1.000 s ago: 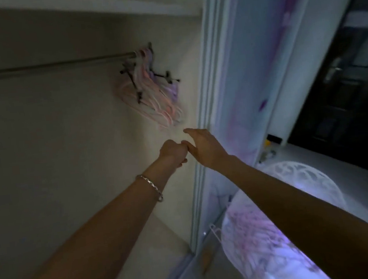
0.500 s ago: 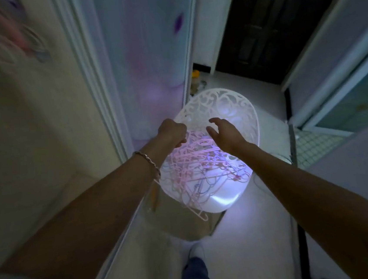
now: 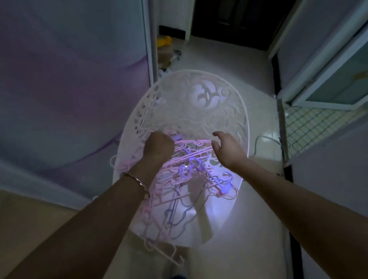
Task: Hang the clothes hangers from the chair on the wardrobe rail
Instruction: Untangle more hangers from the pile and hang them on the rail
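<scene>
A white openwork chair (image 3: 197, 106) stands in front of me with a tangled pile of pink and purple clothes hangers (image 3: 183, 185) on its seat. My left hand (image 3: 157, 147), a bracelet on its wrist, is closed in a fist at the far edge of the pile, next to a pink hanger; whether it grips one I cannot tell. Over the right side of the pile hovers my right hand (image 3: 227, 148), fingers apart and holding nothing. One pink hanger (image 3: 165, 252) droops over the seat's near edge. The wardrobe rail is out of view.
The wardrobe's sliding door (image 3: 59, 84) fills the left side, its frame running beside the chair. A dark doorway (image 3: 233, 9) lies beyond the chair. A yellow object (image 3: 163, 42) and clutter sit on the floor by the door frame. A cable (image 3: 267, 139) runs right of the chair.
My view swung from the wardrobe rail with its hung hangers down to the chair. Both hands dropped from the rail to the hanger pile on the seat.
</scene>
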A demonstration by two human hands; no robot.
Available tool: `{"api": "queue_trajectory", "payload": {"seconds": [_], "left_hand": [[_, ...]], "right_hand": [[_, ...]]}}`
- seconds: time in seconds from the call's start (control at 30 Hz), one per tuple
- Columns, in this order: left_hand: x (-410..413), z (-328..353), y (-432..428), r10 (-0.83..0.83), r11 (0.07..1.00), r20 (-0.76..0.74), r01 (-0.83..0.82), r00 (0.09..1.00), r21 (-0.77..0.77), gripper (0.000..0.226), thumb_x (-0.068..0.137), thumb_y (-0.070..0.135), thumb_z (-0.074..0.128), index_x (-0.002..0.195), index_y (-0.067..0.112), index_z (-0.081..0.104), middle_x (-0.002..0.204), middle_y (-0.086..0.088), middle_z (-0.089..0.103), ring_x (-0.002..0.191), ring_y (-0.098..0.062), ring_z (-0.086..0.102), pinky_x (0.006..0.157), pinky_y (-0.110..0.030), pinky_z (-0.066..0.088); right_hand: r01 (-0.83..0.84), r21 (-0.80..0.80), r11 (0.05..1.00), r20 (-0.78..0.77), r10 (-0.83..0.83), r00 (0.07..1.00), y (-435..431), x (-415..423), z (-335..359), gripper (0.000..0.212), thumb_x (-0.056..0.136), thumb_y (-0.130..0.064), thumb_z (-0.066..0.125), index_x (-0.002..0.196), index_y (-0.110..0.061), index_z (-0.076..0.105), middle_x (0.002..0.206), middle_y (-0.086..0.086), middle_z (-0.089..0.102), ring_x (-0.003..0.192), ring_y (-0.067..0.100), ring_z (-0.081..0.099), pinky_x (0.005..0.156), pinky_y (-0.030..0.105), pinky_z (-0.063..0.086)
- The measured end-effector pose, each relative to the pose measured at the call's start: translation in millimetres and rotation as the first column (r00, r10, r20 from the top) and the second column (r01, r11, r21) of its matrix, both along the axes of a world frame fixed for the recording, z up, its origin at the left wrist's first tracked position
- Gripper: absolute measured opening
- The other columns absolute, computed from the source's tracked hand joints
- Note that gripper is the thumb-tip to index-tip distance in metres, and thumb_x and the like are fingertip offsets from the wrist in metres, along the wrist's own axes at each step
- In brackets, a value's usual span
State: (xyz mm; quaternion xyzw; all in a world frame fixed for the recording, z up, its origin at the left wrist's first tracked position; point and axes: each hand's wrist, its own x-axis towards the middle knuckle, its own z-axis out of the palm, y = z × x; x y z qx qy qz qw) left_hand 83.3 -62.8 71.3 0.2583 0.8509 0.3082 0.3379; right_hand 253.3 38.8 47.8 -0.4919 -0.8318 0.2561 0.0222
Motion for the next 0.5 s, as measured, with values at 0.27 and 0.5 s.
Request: {"api": "queue_trajectory", "payload": {"seconds": [0.27, 0.5], "left_hand": [[-14.1, -164.9, 44.7, -0.292, 0.940, -0.270, 0.223, 0.917, -0.259, 0.029, 0.088, 0.014, 0.051, 0.116, 0.013, 0.059, 0.123, -0.012, 0.060, 0.117, -0.031, 0.055, 0.095, -0.035, 0.046], [-16.3, -255.7, 48.1, -0.582, 0.794, -0.405, 0.388, 0.705, -0.468, 0.028, 0.095, 0.027, 0.046, 0.121, 0.021, 0.055, 0.127, -0.005, 0.053, 0.114, -0.026, 0.055, 0.093, -0.037, 0.041]], "right_hand": [[-0.009, -0.008, 1.000, -0.036, 0.008, 0.999, 48.3, -33.1, -120.6, 0.041, 0.095, -0.013, 0.048, 0.135, -0.002, 0.047, 0.132, 0.022, 0.052, 0.125, 0.033, 0.046, 0.105, 0.032, 0.030], [0.004, 0.042, 0.999, -0.149, 0.002, 0.989, 52.7, -28.2, -185.1, 0.041, 0.092, -0.008, 0.047, 0.132, -0.005, 0.051, 0.131, 0.018, 0.054, 0.122, 0.031, 0.049, 0.103, 0.033, 0.035]]}}
